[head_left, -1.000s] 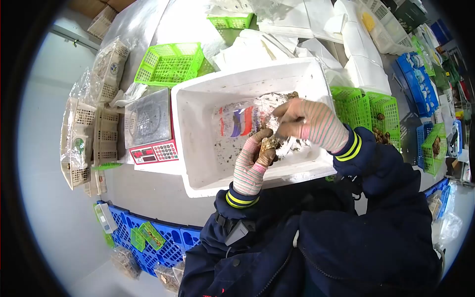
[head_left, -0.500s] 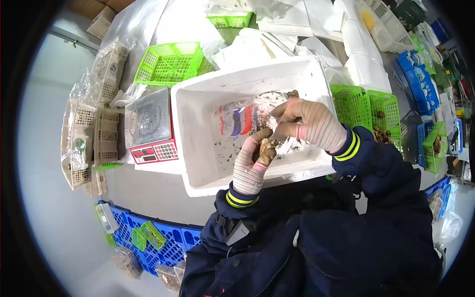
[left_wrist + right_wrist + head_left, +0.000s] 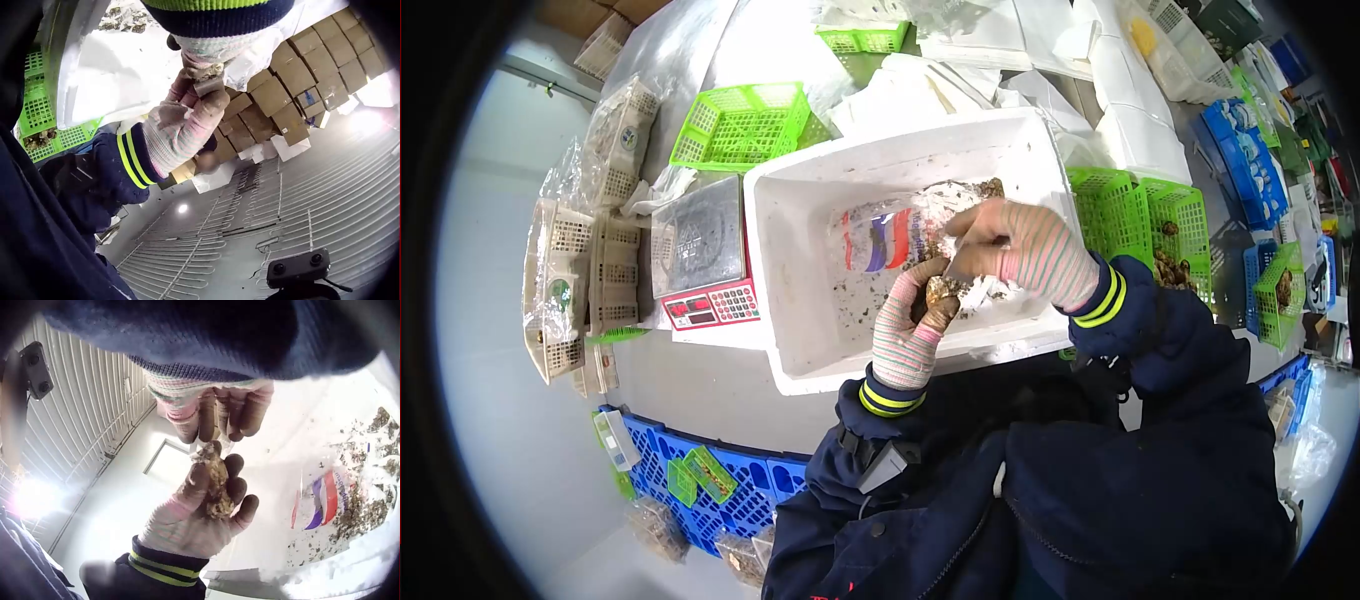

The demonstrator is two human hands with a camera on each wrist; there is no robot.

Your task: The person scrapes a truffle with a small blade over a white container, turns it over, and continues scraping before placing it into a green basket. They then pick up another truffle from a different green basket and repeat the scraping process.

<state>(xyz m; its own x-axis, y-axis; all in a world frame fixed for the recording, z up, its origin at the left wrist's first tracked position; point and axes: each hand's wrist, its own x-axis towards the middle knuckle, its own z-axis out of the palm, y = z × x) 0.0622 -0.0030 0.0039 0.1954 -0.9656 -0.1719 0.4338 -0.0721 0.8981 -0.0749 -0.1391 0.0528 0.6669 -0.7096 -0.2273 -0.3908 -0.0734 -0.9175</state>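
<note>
Head view: left fingers [image 3: 930, 267] curl round a brown lump [image 3: 942, 300]; right fingers [image 3: 983, 261] pinch a flat blade [image 3: 209, 86]

The white box [image 3: 805, 290] looks like plastic foam, matt and fairly smooth, with rough, crumbly debris [image 3: 369, 512] scattered inside. The brown lump [image 3: 941, 303] is rough, uneven and crusted. Knitted cloth, ribbed and matt, covers the left hand [image 3: 908, 325] and the right hand [image 3: 1037, 252]; the dark sleeves [image 3: 1180, 320] are matt woven cloth. The scale has a smooth, shiny metal plate [image 3: 700, 235] above a red plastic housing [image 3: 712, 305]. The green baskets [image 3: 740, 135] are latticed plastic, the bag [image 3: 555, 275] glossy clear film. The desk [image 3: 690, 385] is smooth grey, and the cartons [image 3: 284, 72] are matt brown cardboard.
</note>
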